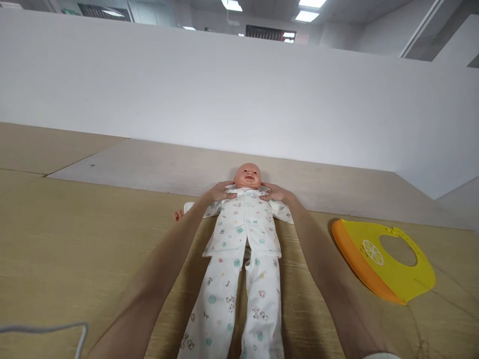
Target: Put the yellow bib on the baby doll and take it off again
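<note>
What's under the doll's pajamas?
The pajamas hide the doll's body, so it can't be seen; only its head and one small hand show outside them.

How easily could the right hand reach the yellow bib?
Fairly easily, it seems: the right hand rests on the baby doll's pajama top on the same side as the yellow bib, with nothing in the way.

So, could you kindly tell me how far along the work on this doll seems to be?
The doll already lies on its back wearing its pajamas. In hand: the left hand and right hand are at the collar, either side of the neck. Left untouched so far: the yellow bib, lying on the table.
</note>
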A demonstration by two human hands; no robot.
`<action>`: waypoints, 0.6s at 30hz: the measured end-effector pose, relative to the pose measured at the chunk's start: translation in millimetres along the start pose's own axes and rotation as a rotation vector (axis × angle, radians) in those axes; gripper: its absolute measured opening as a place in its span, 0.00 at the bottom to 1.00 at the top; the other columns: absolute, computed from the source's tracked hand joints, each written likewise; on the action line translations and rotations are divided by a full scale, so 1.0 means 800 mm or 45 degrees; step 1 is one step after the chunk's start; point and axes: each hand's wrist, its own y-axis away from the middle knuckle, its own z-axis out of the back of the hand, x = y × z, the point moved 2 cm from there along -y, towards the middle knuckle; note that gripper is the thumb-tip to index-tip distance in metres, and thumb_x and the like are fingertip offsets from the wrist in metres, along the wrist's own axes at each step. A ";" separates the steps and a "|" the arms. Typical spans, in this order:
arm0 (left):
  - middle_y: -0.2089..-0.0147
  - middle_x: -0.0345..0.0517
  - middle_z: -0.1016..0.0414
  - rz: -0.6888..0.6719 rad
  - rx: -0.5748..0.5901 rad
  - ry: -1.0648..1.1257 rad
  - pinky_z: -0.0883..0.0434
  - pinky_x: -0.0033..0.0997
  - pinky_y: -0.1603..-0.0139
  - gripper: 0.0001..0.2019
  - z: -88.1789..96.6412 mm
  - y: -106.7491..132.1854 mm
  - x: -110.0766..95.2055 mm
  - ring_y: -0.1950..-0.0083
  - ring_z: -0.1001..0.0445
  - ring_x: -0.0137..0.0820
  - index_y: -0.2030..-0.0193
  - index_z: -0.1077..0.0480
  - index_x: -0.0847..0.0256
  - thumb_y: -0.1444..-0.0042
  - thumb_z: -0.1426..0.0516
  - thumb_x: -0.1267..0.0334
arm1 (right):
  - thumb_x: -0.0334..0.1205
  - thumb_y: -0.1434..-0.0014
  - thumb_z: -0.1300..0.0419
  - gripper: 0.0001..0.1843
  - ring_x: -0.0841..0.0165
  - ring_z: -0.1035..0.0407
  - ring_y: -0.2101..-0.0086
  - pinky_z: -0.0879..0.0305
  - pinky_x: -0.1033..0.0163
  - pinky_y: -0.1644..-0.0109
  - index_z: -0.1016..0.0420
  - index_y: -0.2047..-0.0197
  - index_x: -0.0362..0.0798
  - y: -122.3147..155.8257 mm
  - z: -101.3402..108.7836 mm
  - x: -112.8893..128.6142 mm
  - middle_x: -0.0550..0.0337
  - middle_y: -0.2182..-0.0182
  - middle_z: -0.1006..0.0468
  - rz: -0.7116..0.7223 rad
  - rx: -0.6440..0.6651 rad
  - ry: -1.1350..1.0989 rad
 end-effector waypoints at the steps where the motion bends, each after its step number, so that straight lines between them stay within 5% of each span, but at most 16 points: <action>1: 0.34 0.59 0.38 0.010 -0.006 -0.033 0.33 0.41 0.43 0.49 0.001 -0.001 0.001 0.37 0.36 0.51 0.35 0.41 0.62 0.62 0.37 0.38 | 0.50 0.54 0.31 0.50 0.55 0.43 0.40 0.48 0.49 0.36 0.47 0.33 0.43 -0.002 -0.001 0.000 0.49 0.37 0.40 -0.003 0.015 0.037; 5: 0.37 0.62 0.35 0.027 -0.049 -0.131 0.31 0.39 0.47 0.46 0.004 -0.003 0.002 0.39 0.34 0.51 0.36 0.41 0.64 0.59 0.37 0.40 | 0.50 0.50 0.35 0.48 0.55 0.42 0.41 0.45 0.53 0.38 0.48 0.33 0.38 -0.005 -0.004 -0.005 0.45 0.37 0.42 -0.040 0.010 0.087; 10: 0.54 0.55 0.22 -0.011 -0.153 -0.333 0.30 0.38 0.53 0.33 0.008 0.008 0.006 0.51 0.25 0.44 0.39 0.37 0.63 0.46 0.47 0.44 | 0.58 0.47 0.39 0.47 0.52 0.43 0.40 0.45 0.54 0.38 0.45 0.34 0.36 0.006 0.001 -0.021 0.41 0.37 0.41 -0.086 -0.104 0.188; 15: 0.54 0.57 0.22 -0.070 -0.490 -0.816 0.35 0.40 0.50 0.21 0.010 0.059 0.009 0.51 0.26 0.43 0.46 0.32 0.62 0.37 0.57 0.53 | 0.64 0.43 0.47 0.39 0.52 0.40 0.42 0.43 0.50 0.39 0.38 0.37 0.46 0.053 0.003 -0.029 0.49 0.39 0.36 -0.034 -0.218 0.406; 18: 0.57 0.61 0.23 -0.103 -0.569 -1.048 0.39 0.45 0.49 0.22 0.004 0.095 0.010 0.53 0.27 0.47 0.51 0.30 0.64 0.36 0.59 0.54 | 0.66 0.45 0.46 0.43 0.52 0.40 0.42 0.44 0.50 0.39 0.45 0.33 0.49 0.085 -0.005 -0.035 0.49 0.39 0.38 0.030 -0.191 0.687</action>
